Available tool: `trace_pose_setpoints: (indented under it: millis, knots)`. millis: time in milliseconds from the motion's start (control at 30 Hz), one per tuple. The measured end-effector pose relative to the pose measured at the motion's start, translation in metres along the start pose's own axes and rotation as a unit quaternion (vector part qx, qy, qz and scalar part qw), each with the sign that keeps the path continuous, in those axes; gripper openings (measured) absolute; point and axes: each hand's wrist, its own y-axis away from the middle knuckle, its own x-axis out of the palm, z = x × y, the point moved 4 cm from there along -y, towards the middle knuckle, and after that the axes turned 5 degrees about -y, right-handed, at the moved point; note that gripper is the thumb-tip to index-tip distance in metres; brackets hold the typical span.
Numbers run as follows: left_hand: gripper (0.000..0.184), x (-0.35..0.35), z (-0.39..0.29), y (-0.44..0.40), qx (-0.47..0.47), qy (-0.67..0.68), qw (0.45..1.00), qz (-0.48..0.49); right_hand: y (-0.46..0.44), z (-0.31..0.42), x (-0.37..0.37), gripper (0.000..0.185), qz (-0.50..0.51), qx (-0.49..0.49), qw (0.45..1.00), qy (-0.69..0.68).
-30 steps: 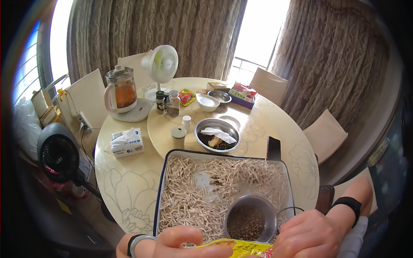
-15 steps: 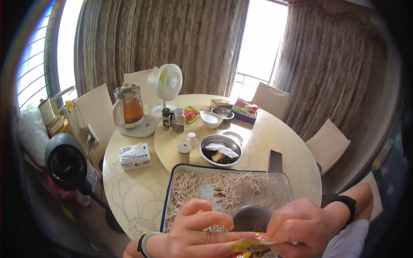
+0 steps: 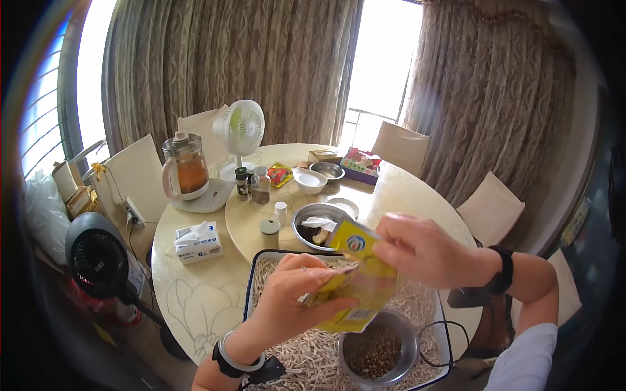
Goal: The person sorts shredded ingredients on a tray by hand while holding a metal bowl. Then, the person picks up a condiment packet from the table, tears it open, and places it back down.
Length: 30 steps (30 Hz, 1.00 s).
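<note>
A yellow packet [image 3: 357, 301] is between my two hands, over the tray. My left hand [image 3: 295, 293] grips its left side. The packet's top right part is pinched by my right hand [image 3: 424, 251]. Just below the packet, a metal pot [image 3: 412, 345] holds brown granules [image 3: 373, 352]. It rests among pale stick-like pieces [image 3: 306, 355] in a dark-rimmed white tray [image 3: 249, 296]. Behind the packet stands a steel bowl [image 3: 301, 215] with white tissue and dark contents, partly hidden.
On the round table [image 3: 189, 293] are a tissue box [image 3: 197, 244], a glass kettle [image 3: 188, 171], a white fan [image 3: 242, 128], a glass jar [image 3: 261, 186], a lidded cup [image 3: 269, 236] and a purple box [image 3: 360, 171]. A black fan [image 3: 99, 255] stands left. A cable [image 3: 422, 348] crosses the tray's right edge.
Both hands have risen from the lower edge with the yellow packet, and it now shows upright above the pot. The right hand has moved to the packet's top. The view has shifted somewhat.
</note>
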Motion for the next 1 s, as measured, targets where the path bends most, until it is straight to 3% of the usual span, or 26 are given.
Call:
trace_pose_setpoints:
  millis: [167,233,433,467,533,667,733,767,1000]
  knots:
    - [0.053,0.002,0.046,-0.011,-0.062,-0.020,0.998,-0.020,-0.042,-0.066,-0.042,0.027,-0.064,0.059,0.996,0.036]
    - [0.059,-0.002,0.074,-0.010,-0.134,-0.050,0.988,-0.060,-0.063,-0.098,-0.061,0.029,-0.089,0.091,0.986,0.105]
    - [0.050,-0.003,0.145,0.004,-0.191,-0.066,0.975,-0.092,-0.119,-0.183,-0.075,0.022,-0.140,0.105,0.940,0.294]
    - [0.047,-0.002,0.151,0.006,-0.199,-0.053,0.974,-0.095,-0.126,-0.197,-0.074,0.022,-0.143,0.104,0.939,0.294]
    - [0.044,0.002,0.157,0.008,-0.200,-0.044,0.973,-0.104,-0.137,-0.233,-0.071,0.021,-0.154,0.214,0.944,0.196]
    - [0.037,0.009,0.163,0.013,-0.204,-0.031,0.970,-0.124,-0.153,-0.261,-0.052,0.020,-0.141,0.171,0.947,0.233]
    - [0.034,0.009,0.163,0.013,-0.197,-0.040,0.971,-0.126,-0.157,-0.266,-0.036,0.019,-0.149,0.219,0.954,0.137]
    - [0.034,0.009,0.164,0.014,-0.196,-0.029,0.970,-0.138,-0.168,-0.280,-0.030,0.019,-0.150,0.119,0.965,0.181]
    - [0.033,0.010,0.161,0.015,-0.193,-0.003,0.969,-0.155,-0.202,-0.318,0.002,0.021,-0.087,0.104,0.971,0.196]
